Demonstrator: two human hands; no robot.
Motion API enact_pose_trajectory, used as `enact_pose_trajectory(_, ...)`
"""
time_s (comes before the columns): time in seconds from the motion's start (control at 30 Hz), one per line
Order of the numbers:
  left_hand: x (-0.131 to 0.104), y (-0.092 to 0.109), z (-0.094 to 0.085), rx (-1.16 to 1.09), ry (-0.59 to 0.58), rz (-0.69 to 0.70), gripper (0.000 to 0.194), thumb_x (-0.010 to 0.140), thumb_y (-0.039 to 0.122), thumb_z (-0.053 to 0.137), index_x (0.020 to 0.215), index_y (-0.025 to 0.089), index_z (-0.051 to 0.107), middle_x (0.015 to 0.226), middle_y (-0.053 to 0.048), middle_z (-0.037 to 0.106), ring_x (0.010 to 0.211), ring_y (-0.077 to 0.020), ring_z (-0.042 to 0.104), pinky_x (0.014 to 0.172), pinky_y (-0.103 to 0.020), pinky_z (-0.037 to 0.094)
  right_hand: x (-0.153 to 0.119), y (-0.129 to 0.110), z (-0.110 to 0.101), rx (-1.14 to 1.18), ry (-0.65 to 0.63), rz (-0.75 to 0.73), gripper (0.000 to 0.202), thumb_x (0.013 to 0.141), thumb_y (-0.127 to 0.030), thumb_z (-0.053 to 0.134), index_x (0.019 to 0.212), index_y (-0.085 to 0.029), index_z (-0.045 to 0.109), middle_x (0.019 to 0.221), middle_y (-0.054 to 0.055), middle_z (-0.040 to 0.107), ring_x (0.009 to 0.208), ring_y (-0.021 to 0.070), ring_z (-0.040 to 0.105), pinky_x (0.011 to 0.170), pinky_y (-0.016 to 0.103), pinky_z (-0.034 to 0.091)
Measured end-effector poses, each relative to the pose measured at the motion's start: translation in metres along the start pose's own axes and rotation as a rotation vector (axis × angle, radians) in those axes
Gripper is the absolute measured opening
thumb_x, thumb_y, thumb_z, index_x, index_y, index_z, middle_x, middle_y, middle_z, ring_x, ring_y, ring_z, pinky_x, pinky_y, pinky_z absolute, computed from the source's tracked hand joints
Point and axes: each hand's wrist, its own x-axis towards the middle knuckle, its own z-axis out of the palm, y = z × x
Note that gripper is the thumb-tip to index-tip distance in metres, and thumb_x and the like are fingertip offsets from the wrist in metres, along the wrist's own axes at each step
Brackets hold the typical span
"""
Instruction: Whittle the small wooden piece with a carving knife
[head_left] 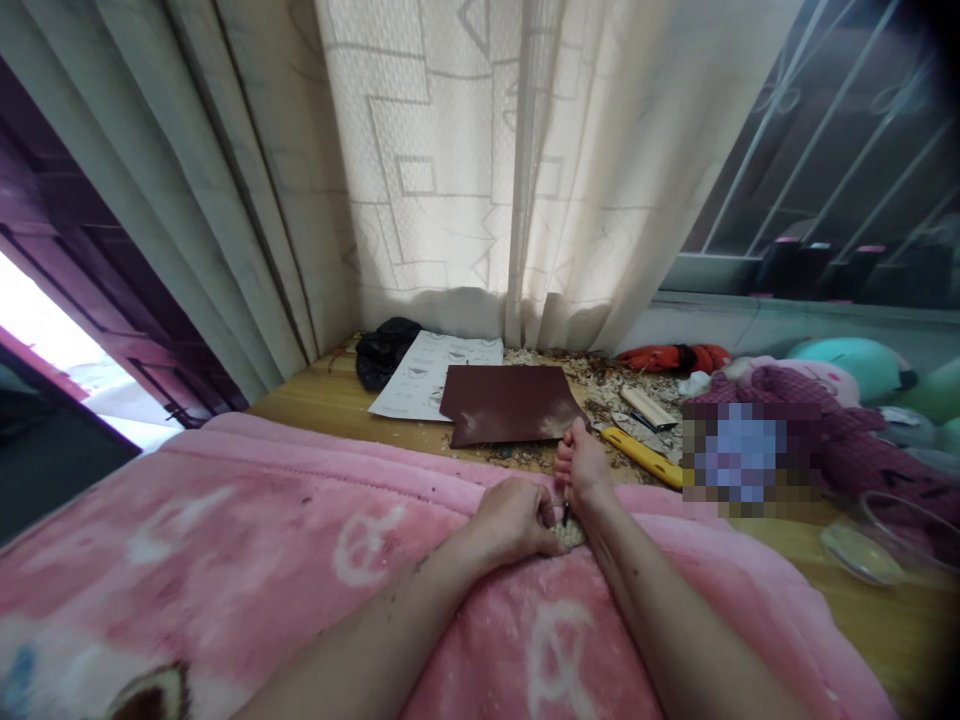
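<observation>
My left hand (516,515) is closed on a small pale, bumpy carved-looking piece (568,537) that rests low over the pink blanket (300,560). Just to its right, my right hand (585,468) makes a fist around a thin tool (565,514) that points down at the piece. Most of the tool is hidden in the fist, so its exact kind does not show. Beyond my hands lies a dark brown sheet (514,400) on the wooden surface. A yellow-handled cutter (643,458) lies right of my right hand.
Shavings (592,375) are scattered across the wooden surface. A white printed sheet (439,375) and a black plastic bag (384,350) sit at the back left. A beige block (649,408), an orange-red cloth item (671,357) and a clear plastic container (862,552) are to the right. Curtains (450,150) hang behind.
</observation>
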Motion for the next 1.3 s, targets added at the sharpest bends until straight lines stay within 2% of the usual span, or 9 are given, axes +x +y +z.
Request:
enact_pose_trajectory(0.2,-0.001,0.002,-0.001,-0.009,-0.005,0.0,0.025,0.051,0.036,0.067,0.071,0.021,0.063,0.069,0.004,0.061,0.061,-0.0115,0.05,0.048,-0.02,0.026,0.006,0.002,-0.003,0.074,-0.085,0.098,0.031,0.084,-0.041,0.034,0.06,-0.02,0.031,0.033,-0.012,0.019,0.026,0.0036,0.01,0.027,0.012,0.007)
enact_pose_trajectory(0.47,-0.004,0.003,-0.003,-0.012,-0.007,0.017,0.025,0.053,0.036,0.066,0.073,0.021,0.063,0.068,0.004,0.061,0.061,-0.0115,0.05,0.05,-0.02,0.028,0.007,-0.002,-0.006,0.156,-0.173,0.184,0.033,0.083,-0.042,0.035,0.06,-0.019,0.032,0.035,-0.011,0.017,0.028,0.0035,0.009,0.027,0.012,0.006)
enact_pose_trajectory(0.67,-0.005,0.003,-0.005,-0.009,-0.023,0.016,0.028,0.054,0.038,0.066,0.075,0.021,0.062,0.068,0.003,0.061,0.061,-0.012,0.051,0.049,-0.02,0.028,0.001,-0.007,-0.008,0.167,-0.306,0.212,0.032,0.083,-0.041,0.035,0.06,-0.019,0.034,0.037,-0.011,0.017,0.029,0.0036,0.009,0.027,0.012,0.007)
enact_pose_trajectory(0.93,-0.004,0.001,-0.001,0.011,0.001,0.012,0.031,0.053,0.041,0.065,0.075,0.02,0.062,0.071,0.002,0.061,0.063,-0.0123,0.051,0.049,-0.021,0.026,-0.002,-0.011,-0.01,0.26,-0.22,0.076,0.031,0.083,-0.043,0.035,0.062,-0.02,0.036,0.038,-0.011,0.017,0.029,0.0049,0.008,0.026,0.013,0.008)
enact_pose_trajectory(1.3,-0.003,0.0,-0.001,0.001,0.003,-0.021,0.034,0.052,0.044,0.065,0.076,0.02,0.063,0.072,0.001,0.062,0.063,-0.0132,0.051,0.049,-0.021,0.027,-0.009,-0.015,-0.006,0.177,-0.045,-0.058,0.035,0.081,-0.048,0.036,0.06,-0.02,0.031,0.035,-0.011,0.019,0.027,0.0044,0.01,0.026,0.014,0.009)
